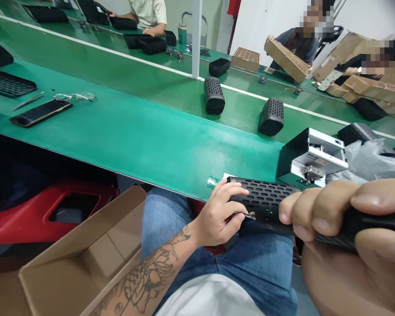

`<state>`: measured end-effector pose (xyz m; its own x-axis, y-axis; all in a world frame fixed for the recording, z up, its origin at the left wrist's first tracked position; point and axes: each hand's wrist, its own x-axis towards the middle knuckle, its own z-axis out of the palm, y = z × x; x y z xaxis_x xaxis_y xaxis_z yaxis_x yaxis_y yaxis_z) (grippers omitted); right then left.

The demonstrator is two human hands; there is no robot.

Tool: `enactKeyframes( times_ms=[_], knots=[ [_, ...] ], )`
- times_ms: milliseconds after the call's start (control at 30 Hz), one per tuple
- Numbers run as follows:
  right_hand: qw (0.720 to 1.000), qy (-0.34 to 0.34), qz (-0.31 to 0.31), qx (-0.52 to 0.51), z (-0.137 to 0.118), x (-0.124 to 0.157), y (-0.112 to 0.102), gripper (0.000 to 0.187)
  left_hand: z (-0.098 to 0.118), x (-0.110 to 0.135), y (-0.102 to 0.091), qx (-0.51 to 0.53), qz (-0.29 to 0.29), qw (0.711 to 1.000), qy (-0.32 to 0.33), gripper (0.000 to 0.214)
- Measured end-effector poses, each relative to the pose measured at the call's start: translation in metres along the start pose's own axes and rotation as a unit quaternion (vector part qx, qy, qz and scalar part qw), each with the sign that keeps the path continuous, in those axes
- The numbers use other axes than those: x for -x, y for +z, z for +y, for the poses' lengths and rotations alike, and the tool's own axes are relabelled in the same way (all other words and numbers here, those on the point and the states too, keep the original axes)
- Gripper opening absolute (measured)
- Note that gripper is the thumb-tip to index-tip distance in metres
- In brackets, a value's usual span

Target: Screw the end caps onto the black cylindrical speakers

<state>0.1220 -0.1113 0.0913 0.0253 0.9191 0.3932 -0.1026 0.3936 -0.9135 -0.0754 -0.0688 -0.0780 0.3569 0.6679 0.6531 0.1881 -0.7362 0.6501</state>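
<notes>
The black speaker [263,193] was held just off the near edge of the green bench [145,149], over the person's jeans [260,263]. The right hand [345,228] was wrapped around one end of it, its fingers curled tightly over the body. The left hand [217,215], on a tattooed arm [145,276], gripped the other end, with its fingers bent over the holes. Its thumb and forefinger pinched a small metal piece [250,215], too small to identify, against the speaker.

Below the bench's near edge, to the left, lay an open cardboard box [85,250] beside a red seat [52,215]. On the bench stood two more speakers [213,95], while a phone [41,113] lay beside glasses [74,96]. A small machine [311,158] sat at the bench's right, near a plastic bag [371,160]. Past the far edge, a co-worker [299,46] held a cardboard tray [286,59].
</notes>
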Motion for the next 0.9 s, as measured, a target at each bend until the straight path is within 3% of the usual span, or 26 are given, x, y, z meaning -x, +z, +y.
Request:
enactKeyframes(
  times_ms=[67, 200, 300, 433, 633, 900],
  knots=[
    [1.0, -0.022, 0.01, -0.007, 0.006, -0.005, 0.003, 0.02, -0.005, 0.004, 0.001, 0.0, -0.004, 1.0, -0.001, 0.033],
    [0.999, -0.04, -0.031, -0.013, 0.023, -0.019, 0.003, 0.018, -0.023, 0.009, 0.003, -0.025, -0.029, 0.999, -0.026, 0.092],
    [0.995, -0.044, -0.083, -0.017, 0.034, -0.026, -0.001, 0.016, -0.037, 0.011, 0.004, -0.025, -0.057, 0.997, -0.051, 0.109],
    [0.995, -0.049, -0.09, -0.009, 0.043, -0.027, -0.003, 0.016, -0.046, 0.011, 0.005, 0.03, -0.067, 0.993, -0.087, 0.115],
    [0.995, -0.028, -0.094, -0.028, 0.05, -0.025, 0.004, 0.015, -0.045, 0.007, 0.0, 0.072, -0.108, 0.98, -0.153, 0.107],
    [0.989, -0.032, -0.135, -0.051, 0.053, -0.026, 0.013, 0.014, -0.045, -0.003, -0.007, 0.052, -0.11, 0.986, -0.118, 0.099]
  ],
)
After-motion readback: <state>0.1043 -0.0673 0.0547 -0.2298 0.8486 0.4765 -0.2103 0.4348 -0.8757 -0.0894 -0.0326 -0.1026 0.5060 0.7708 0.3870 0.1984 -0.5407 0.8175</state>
